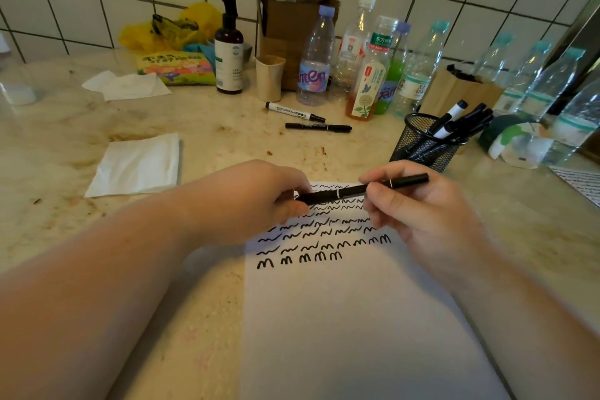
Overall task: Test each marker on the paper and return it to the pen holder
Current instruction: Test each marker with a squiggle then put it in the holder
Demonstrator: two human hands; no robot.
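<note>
A: State the hand positions.
B: The left hand [259,196] and the right hand [412,204] hold one black marker [360,189] level above the paper [357,318]; the fingers of each hand are closed on it, one hand per end.
A: Locate the remaining items.
B: The mesh pen holder [422,146] stands on the bench [211,127] with several markers in it; two loose markers [308,118] lie farther back

Near half of paper [357,318] bare; open bench [211,127] left and centre. Two loose markers [318,120] lie mid-bench. Far right crowded: bottles [357,58] and cardboard box [289,10] behind, leaning markers filling the pen holder [422,146] mouth.
</note>
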